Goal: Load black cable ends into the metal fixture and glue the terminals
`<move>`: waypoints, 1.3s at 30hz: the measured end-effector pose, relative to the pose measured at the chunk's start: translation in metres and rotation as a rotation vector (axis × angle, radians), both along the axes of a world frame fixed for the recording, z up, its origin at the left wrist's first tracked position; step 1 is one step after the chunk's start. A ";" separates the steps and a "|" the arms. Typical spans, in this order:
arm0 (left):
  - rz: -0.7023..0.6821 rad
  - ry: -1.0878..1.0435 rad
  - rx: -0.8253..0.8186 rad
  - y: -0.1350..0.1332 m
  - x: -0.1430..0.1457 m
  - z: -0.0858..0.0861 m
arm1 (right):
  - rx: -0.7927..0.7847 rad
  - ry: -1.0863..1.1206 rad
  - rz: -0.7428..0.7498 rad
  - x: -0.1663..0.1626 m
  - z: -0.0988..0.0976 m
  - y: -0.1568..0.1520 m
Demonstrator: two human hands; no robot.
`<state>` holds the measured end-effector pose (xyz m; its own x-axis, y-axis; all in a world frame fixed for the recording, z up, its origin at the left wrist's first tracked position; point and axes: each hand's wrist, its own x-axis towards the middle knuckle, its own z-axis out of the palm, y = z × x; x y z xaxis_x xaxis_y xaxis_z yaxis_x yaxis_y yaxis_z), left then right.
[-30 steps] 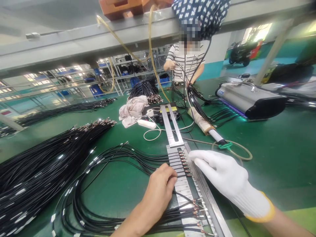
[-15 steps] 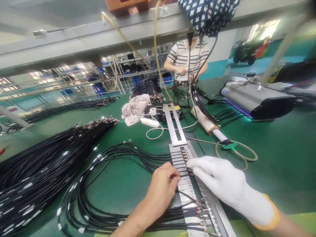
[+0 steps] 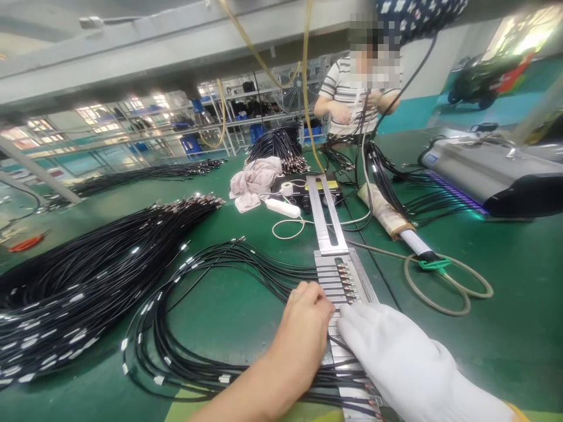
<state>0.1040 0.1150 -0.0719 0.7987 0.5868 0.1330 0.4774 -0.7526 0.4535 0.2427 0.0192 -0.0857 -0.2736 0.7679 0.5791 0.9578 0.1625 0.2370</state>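
1. The bare left hand [image 3: 305, 325] is curled at the left edge of a slotted metal fixture [image 3: 341, 281], fingertips pinched together on what seems to be a thin black cable, though the grip itself is too small to make out surely.
2. The right hand [image 3: 387, 351], in a white glove, lies flat and released on the fixture just right of the left hand, its fingers stretched over the slots and touching the cables that cross there.
3. Left of both hands, the looped black cables [image 3: 197, 328] coil on the green bench [image 3: 505, 328] and run under the hands into the fixture; brass-tipped ends sit in a row in the slots just beyond the fingertips.
4. Farther left lies a large bundle of black cables [image 3: 88, 275].
5. Beyond the hands, a white-barrelled tool [image 3: 416, 241] with a looped hose lies to the right, and a crumpled cloth [image 3: 257, 179] to the left.
6. Farthest off, a person in a striped shirt [image 3: 347, 99] handles cables.
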 end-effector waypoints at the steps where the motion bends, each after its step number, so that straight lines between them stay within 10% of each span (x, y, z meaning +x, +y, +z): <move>1: -0.010 0.062 0.079 -0.004 -0.001 -0.002 | 0.000 -0.009 -0.003 -0.001 0.000 0.000; 10: -0.155 0.222 -0.024 -0.001 -0.009 0.018 | -0.167 0.204 0.012 0.012 -0.007 0.002; 19: -0.219 0.083 -0.188 0.018 -0.024 0.030 | -0.152 1.077 -0.159 0.046 0.037 0.002; 39: -0.107 0.082 0.096 0.016 -0.019 0.013 | -0.059 1.006 -0.140 0.049 0.036 0.008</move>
